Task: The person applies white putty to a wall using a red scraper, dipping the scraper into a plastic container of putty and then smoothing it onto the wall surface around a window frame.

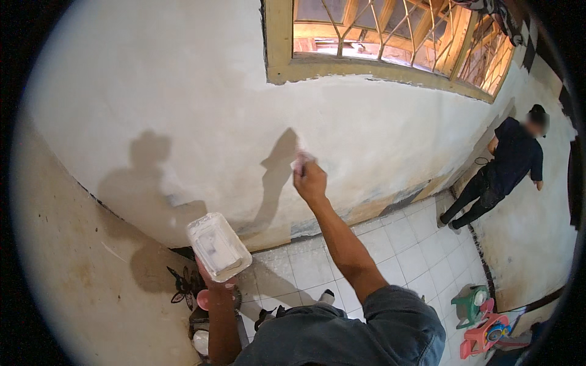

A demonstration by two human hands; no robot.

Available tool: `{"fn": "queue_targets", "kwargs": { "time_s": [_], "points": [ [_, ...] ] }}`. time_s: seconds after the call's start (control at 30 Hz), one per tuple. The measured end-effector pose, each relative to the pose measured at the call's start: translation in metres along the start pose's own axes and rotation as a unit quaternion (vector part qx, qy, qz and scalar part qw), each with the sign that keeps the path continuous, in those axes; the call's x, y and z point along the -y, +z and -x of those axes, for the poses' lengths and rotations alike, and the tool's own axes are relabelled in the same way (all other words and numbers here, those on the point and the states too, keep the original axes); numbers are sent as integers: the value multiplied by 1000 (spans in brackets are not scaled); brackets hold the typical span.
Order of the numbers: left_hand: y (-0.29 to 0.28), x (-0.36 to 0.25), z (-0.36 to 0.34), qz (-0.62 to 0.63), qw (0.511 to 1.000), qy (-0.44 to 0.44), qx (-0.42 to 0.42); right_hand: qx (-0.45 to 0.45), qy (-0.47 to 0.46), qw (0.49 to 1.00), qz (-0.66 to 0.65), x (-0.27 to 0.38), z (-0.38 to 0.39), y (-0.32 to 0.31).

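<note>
My left hand [213, 279] is closed on a shallow white rectangular tray [238, 251] from below. White paste coats the inside of the tray, which is held tilted, with most of the fingers hidden under it. My right arm reaches up to the pale wall [201, 110], and my right hand [311, 182] grips a small flat tool [300, 161] smeared with white. The tool is at or close to the wall, below the window; blur hides its exact shape and whether it touches. Shadows of my arm and head fall across the wall.
A yellow wooden window frame [281, 64] with a metal grille is above. On the right another person [513, 158] in dark clothes stands by the wall. Pink plastic stool [476, 343] and green item [469, 307] lie on the tiled floor [390, 244]. Dark objects [183, 287] stand beside my left arm.
</note>
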State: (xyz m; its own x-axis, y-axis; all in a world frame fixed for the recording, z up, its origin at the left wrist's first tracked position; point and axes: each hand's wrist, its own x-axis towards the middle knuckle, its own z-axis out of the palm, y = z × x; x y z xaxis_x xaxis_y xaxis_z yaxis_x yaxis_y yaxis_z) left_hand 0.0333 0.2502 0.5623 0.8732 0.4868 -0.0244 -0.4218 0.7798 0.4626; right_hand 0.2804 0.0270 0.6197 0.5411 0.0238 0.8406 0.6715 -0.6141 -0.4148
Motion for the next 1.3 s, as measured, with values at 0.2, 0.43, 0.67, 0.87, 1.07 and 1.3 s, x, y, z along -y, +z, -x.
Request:
{"fn": "queue_targets", "kwargs": {
  "time_s": [0.2,0.43,0.67,0.87,1.07,1.3],
  "points": [
    [2,0,14,-251,958,128,56,-219,260,886,-316,-22,-35,-21],
    [-10,7,2,-163,985,45,27,-201,170,956,-127,25,-108,8],
    [24,-3,17,-26,999,20,-14,-71,-64,991,89,8,-38,-10],
    [18,2,19,-8,1000,10,-26,63,-83,983,150,-48,-76,-14],
    [3,-7,25,-26,999,22,-14,120,-91,988,34,-26,5,-11],
    [-11,6,25,-25,1000,3,-10,-249,262,870,-336,-66,-46,-48]
  ]
}}
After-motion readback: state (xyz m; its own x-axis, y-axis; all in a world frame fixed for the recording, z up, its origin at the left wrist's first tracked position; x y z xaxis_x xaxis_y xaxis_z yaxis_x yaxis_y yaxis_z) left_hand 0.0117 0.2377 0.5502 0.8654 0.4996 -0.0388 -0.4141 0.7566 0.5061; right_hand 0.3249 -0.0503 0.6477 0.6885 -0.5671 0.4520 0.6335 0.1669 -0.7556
